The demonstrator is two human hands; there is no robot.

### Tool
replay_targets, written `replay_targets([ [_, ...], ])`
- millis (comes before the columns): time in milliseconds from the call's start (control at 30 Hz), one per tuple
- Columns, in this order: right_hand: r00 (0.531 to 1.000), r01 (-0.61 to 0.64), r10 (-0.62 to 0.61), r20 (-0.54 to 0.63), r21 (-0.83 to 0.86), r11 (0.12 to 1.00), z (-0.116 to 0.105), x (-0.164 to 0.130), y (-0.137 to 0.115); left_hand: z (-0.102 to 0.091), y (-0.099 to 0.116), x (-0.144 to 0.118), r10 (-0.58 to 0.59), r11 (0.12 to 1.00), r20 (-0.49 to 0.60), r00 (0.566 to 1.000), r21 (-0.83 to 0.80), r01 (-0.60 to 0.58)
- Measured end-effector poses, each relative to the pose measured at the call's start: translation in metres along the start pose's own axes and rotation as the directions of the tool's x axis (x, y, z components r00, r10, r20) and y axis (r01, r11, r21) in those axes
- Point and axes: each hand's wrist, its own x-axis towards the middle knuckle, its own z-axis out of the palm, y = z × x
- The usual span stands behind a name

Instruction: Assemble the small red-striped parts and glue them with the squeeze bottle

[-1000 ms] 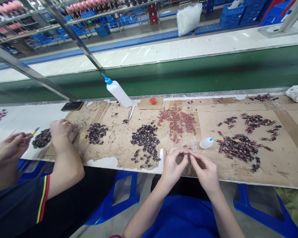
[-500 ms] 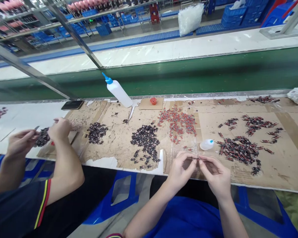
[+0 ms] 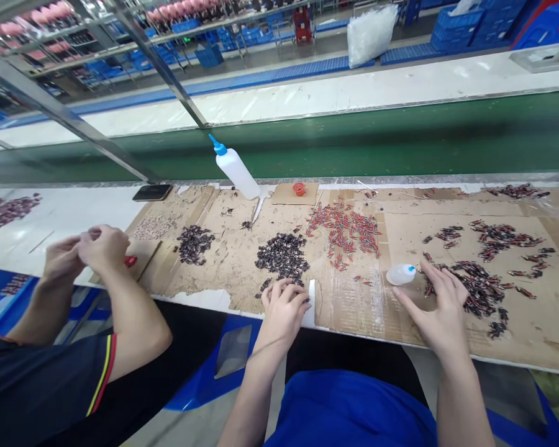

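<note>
My left hand (image 3: 282, 313) is at the near end of a pile of small black parts (image 3: 284, 253). Its fingers are curled down onto the pieces, and whatever is under the fingertips is hidden. With thumb and fingers spread, my right hand (image 3: 442, 307) reaches toward a small white squeeze bottle (image 3: 399, 274) with a blue tip, lying on the cardboard (image 3: 349, 304). Beyond that hand lies a heap of joined black-and-red parts (image 3: 482, 287), partly covered by the fingers. Loose thin red parts (image 3: 349, 230) are scattered between the two hands.
A large white bottle (image 3: 238, 174) with a blue nozzle leans at the back, near a red cap (image 3: 299, 189). At left, a co-worker's hands (image 3: 88, 248) work beside another black pile (image 3: 194, 244). A phone (image 3: 152, 192) lies behind them; a metal post (image 3: 168, 74) slants overhead.
My hands were together holding a tiny piece between the fingertips. They have parted: the left moved left to the black pile, the right moved right and opened near the small bottle.
</note>
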Motion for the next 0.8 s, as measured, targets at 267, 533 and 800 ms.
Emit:
replay_targets([
  [267,0.979,-0.182,0.161,0.122,0.182,0.966,0.010,0.004,-0.007,0.003,0.015,0.008,-0.041,0.999,0.045,0.998,-0.003,0.041],
  [533,0.877,-0.422,0.472,0.092,0.618,0.663,-0.001,-0.010,-0.014,0.022,0.060,0.028,-0.011,0.905,0.207,0.978,-0.415,0.098],
  [800,0.804,-0.348,0.588,0.083,0.868,0.354,0.010,-0.009,-0.025,0.045,0.064,0.026,-0.198,0.893,0.144,0.970,-0.381,0.239],
])
